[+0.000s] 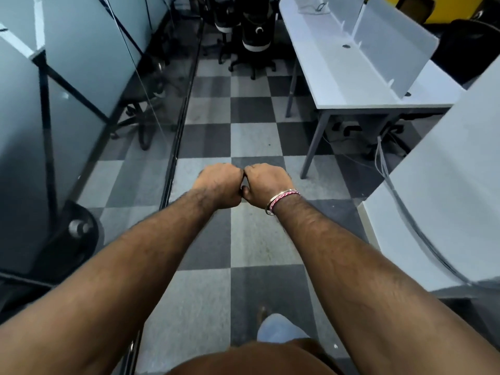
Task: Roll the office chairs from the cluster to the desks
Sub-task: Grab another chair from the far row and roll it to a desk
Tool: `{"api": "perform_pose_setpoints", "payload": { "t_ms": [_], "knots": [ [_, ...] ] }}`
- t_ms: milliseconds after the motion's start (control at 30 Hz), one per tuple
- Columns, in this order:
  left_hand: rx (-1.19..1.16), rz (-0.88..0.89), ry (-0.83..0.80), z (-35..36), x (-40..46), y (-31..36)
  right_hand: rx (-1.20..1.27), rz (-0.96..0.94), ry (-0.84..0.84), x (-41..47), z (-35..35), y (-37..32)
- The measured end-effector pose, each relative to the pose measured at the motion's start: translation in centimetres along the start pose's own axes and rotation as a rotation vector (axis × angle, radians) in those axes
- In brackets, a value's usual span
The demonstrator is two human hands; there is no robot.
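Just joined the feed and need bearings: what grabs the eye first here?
Two fists, the left hand and right hand, are stretched out mid-frame, knuckles together, holding nothing. Beyond them, at the far end of the checkered floor, stand black chairs in a cluster. A white desk with a divider runs along the right, a glass wall along the left.

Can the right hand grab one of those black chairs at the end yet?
Probably not yet. The right hand is a closed fist touching the left hand, and the black chairs stand far down the checkered floor, which looks clear.
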State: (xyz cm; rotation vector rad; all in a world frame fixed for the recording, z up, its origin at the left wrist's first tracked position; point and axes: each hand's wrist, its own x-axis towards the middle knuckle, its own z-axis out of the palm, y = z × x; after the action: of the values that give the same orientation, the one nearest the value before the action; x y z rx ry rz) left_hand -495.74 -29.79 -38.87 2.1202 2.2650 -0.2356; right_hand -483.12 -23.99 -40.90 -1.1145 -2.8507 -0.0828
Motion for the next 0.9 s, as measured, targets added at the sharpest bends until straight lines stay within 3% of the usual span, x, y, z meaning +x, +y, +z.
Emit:
{"api": "perform_pose_setpoints", "payload": {
  "t_ms": [400,533,567,700,900],
  "knots": [
    [0.036,-0.028,0.019,-4.0,33.7,-9.9,0.035,-0.025,-0.016,32.4,3.7,16.4],
    [0.001,-0.058,0.013,-5.0,40.8,-12.2,0.040,-0.029,-0.006,38.8,3.8,20.1],
    [0.002,-0.065,0.013,-6.2,47.6,-14.3,0.024,-0.019,-0.023,45.6,3.9,22.9],
    [0.002,-0.052,-0.023,-5.8,52.5,-16.3,0.057,-0.016,-0.025,49.9,5.5,25.1],
    [-0.009,-0.037,-0.039,-4.9,72.5,-24.1,0.043,0.000,-0.035,69.0,9.4,32.3]
  ]
}}
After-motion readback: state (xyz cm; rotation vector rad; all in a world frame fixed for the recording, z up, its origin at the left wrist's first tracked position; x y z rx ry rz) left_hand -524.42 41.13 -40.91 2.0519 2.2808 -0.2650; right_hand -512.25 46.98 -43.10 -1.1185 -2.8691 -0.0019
